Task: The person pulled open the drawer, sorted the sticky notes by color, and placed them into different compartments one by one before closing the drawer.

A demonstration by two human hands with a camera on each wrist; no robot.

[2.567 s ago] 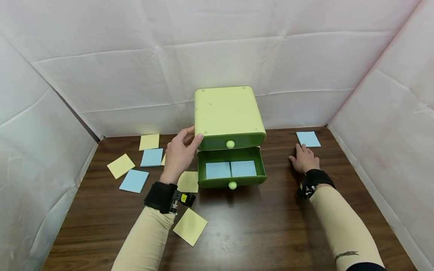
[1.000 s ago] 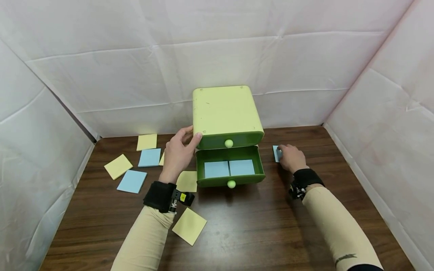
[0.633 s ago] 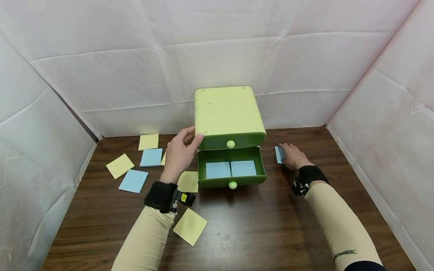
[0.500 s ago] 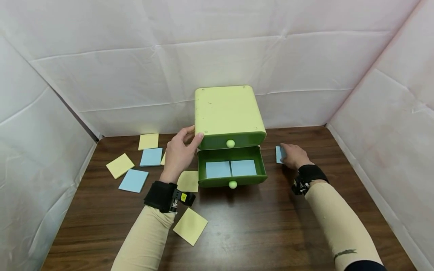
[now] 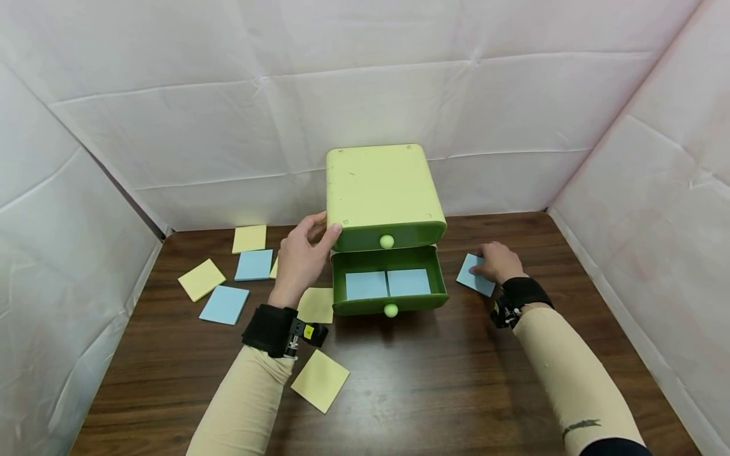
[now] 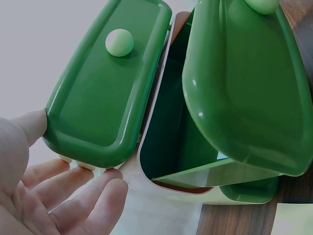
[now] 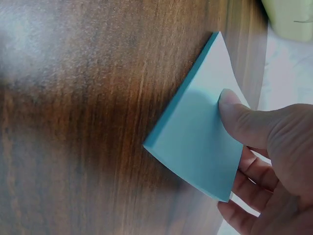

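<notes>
Right hand point(image 5: 497, 261) pinches the blue pad point(image 5: 475, 282), right of the open drawer point(image 5: 390, 284). I'd lift it level. Left hand point(image 5: 300, 256) grips the cabinet point(image 5: 383, 196).

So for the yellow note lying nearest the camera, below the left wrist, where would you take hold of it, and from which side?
Judging by its pose, the yellow note lies flat on the table, turned like a diamond with one corner toward the person. That near corner, clear of the left hand, looks like the best spot: come from the near side, lift the corner with a fingertip, then pinch it thumb on top.
</notes>
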